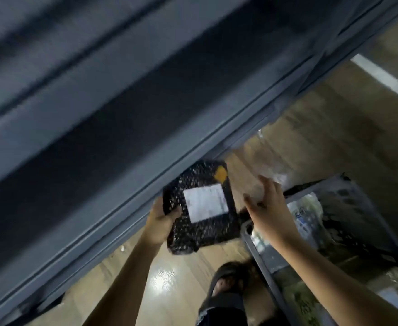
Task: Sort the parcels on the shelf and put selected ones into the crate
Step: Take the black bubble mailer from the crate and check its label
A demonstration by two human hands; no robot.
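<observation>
Pretty blurry shot, but the left hand (160,222) has its fingers and thumb wrapped round the lower left corner of the black speckled parcel (205,234), white label facing up. It's held in the air just below the grey shelf (99,114) edge. The right hand (267,205) is beside it with fingers stretched out, gripping nothing, above the crate (259,252) rim

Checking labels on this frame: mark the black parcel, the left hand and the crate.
black parcel (207,234): head view, speckled wrap near its lower edge.
left hand (160,224): head view, middle of the hand.
crate (255,252): head view, grey near rim.
</observation>
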